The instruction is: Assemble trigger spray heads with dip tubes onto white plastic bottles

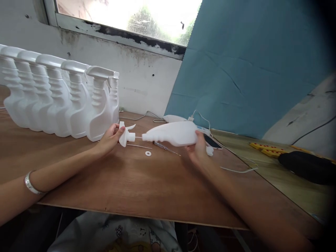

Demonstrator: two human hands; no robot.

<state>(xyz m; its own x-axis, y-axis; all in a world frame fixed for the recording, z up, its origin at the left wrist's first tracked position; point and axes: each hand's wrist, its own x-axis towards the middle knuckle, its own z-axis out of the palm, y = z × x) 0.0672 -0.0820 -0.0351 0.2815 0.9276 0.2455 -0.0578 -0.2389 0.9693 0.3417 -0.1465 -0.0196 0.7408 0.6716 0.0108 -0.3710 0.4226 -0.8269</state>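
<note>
My left hand [112, 137] is closed on a white trigger sprayer head [126, 135], its collar facing right. A thin dip tube [138, 137] runs from the collar into the mouth of a white plastic bottle [173, 133]. That bottle lies sideways in the air above the table, neck to the left, with my right hand [198, 148] gripping its base. A gap separates collar and neck. Below them on the table are a small white ring washer [148, 153], another thin tube [139, 146] and a slim metal tool [166, 148].
Several white spray bottles [75, 105] stand in rows at the left. Behind my right hand lie another white bottle [174, 119], a phone [212, 141] and a white cable [241, 171]. A black object [306, 166] and yellow items [266, 148] lie at the right.
</note>
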